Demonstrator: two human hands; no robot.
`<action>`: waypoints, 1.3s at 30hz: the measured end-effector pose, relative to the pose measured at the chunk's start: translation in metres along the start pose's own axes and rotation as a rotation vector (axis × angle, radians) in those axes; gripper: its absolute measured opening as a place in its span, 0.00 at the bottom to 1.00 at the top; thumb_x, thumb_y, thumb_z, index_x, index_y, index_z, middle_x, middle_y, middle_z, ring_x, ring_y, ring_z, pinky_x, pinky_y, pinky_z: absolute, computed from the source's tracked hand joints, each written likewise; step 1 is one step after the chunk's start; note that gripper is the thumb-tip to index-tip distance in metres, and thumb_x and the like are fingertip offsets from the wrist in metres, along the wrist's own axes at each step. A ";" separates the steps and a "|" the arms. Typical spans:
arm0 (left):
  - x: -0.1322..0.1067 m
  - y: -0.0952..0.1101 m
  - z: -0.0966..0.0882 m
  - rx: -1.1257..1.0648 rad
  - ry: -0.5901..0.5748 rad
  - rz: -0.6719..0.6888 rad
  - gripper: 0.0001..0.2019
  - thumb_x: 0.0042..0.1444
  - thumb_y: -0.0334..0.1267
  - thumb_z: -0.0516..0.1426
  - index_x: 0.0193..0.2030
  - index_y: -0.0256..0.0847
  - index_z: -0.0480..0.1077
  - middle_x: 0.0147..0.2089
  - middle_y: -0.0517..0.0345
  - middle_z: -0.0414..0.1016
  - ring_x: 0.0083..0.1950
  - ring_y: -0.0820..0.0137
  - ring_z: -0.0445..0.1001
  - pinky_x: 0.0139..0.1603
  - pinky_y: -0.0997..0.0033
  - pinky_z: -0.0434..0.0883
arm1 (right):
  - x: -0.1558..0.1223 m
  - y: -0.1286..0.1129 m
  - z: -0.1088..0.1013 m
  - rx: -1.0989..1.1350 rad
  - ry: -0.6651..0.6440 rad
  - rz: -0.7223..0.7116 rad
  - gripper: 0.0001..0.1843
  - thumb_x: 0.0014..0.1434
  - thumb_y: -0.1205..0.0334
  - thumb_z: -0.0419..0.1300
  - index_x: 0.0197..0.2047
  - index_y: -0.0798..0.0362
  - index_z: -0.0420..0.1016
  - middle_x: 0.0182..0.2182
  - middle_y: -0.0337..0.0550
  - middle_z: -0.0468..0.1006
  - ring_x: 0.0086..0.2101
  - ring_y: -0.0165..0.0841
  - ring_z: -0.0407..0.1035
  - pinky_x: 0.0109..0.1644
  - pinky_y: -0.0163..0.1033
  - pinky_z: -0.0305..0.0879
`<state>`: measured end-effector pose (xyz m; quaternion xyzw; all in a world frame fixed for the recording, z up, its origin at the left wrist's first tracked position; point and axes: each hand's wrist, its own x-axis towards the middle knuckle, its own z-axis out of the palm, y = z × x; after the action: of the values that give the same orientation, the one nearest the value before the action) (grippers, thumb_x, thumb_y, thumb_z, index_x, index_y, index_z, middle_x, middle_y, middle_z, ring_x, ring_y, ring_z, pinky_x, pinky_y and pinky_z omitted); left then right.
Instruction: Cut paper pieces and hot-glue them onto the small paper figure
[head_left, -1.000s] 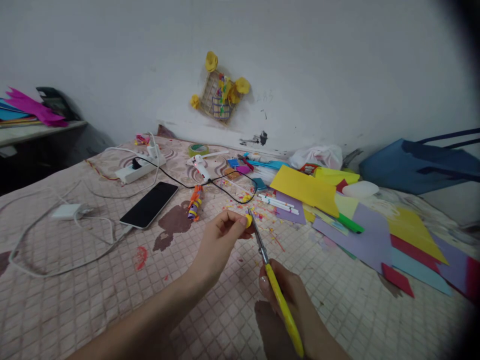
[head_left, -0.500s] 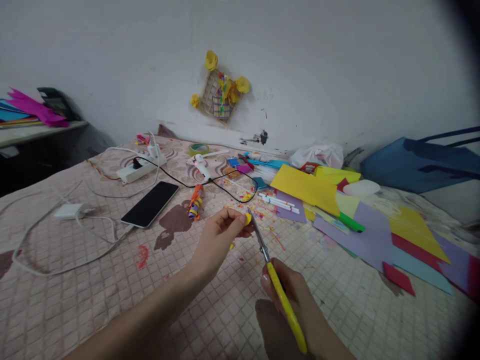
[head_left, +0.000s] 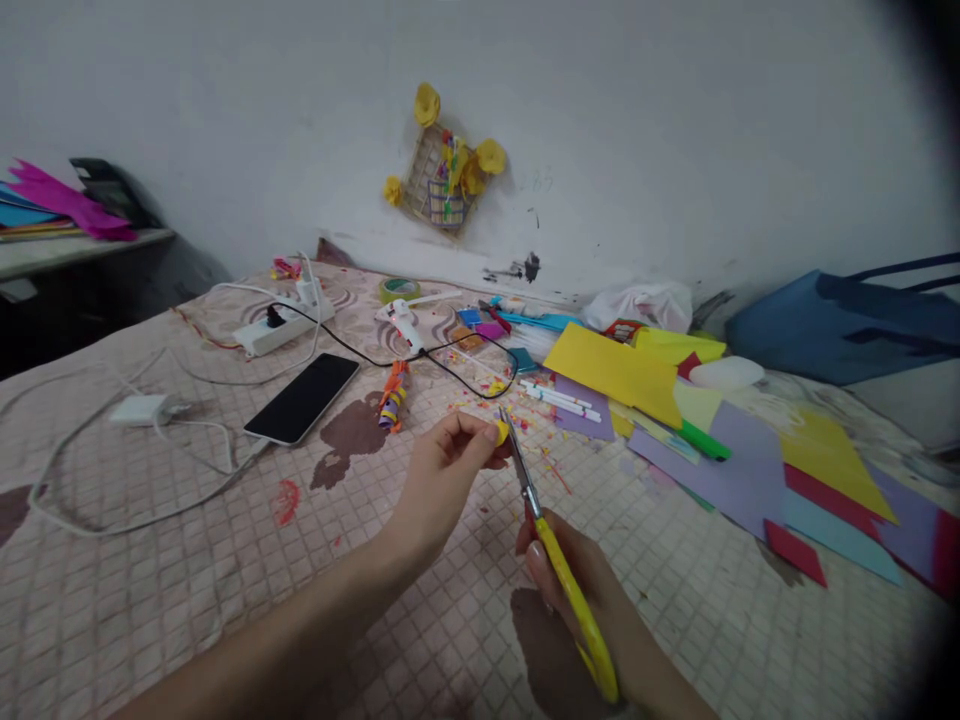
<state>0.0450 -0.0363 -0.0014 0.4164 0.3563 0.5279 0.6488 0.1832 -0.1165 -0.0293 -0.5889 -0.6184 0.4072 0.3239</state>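
Note:
Between the thumb and fingers of my left hand [head_left: 450, 462] is pinched a small yellow paper piece [head_left: 502, 431]. My right hand [head_left: 581, 570] grips yellow-handled scissors [head_left: 564, 572], their metal blades pointing up and away from me, right beside the paper piece. The blade tips look slightly apart. Behind my hands, small colourful paper scraps [head_left: 495, 388] lie scattered on the tablecloth. A little roll of orange, yellow and purple paper [head_left: 393, 396] lies left of them.
A phone [head_left: 304, 398] on a white cable lies to the left, near a power strip [head_left: 283, 328]. A glue gun [head_left: 405, 326] with a black cord lies behind. Coloured paper sheets [head_left: 611, 370], white sticks [head_left: 561, 400] and a blue bag [head_left: 840, 325] are at the right.
The scissors' blades and handles have parted slightly beside the yellow paper piece. My left hand has barely moved; the whole view has shifted a little.

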 end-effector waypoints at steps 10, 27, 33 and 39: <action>-0.001 -0.003 0.002 -0.041 0.029 -0.012 0.07 0.52 0.37 0.58 0.28 0.36 0.68 0.30 0.60 0.72 0.32 0.76 0.70 0.36 0.76 0.68 | 0.000 0.001 0.002 -0.001 0.017 0.004 0.13 0.56 0.51 0.51 0.28 0.53 0.62 0.21 0.35 0.61 0.23 0.28 0.56 0.26 0.33 0.55; -0.004 -0.003 0.004 -0.038 0.058 -0.011 0.06 0.52 0.37 0.58 0.28 0.37 0.68 0.29 0.61 0.71 0.30 0.77 0.70 0.36 0.76 0.68 | -0.001 -0.002 0.000 -0.053 0.029 0.022 0.18 0.56 0.47 0.50 0.26 0.52 0.59 0.22 0.36 0.62 0.24 0.29 0.56 0.28 0.35 0.53; -0.004 -0.002 0.004 -0.038 0.067 -0.019 0.06 0.52 0.37 0.58 0.28 0.37 0.68 0.30 0.60 0.72 0.31 0.76 0.71 0.36 0.75 0.68 | -0.001 -0.006 0.000 -0.017 0.043 0.040 0.19 0.55 0.46 0.51 0.24 0.52 0.59 0.20 0.35 0.61 0.23 0.28 0.54 0.26 0.34 0.53; -0.002 -0.001 0.003 -0.021 0.061 -0.022 0.07 0.51 0.38 0.59 0.27 0.37 0.68 0.29 0.59 0.72 0.31 0.74 0.72 0.36 0.73 0.69 | -0.001 -0.003 -0.001 -0.010 0.039 0.048 0.19 0.55 0.45 0.51 0.25 0.52 0.59 0.20 0.35 0.61 0.23 0.28 0.54 0.26 0.34 0.54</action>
<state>0.0473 -0.0392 -0.0012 0.3893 0.3747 0.5369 0.6479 0.1828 -0.1171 -0.0262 -0.6132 -0.5995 0.4002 0.3232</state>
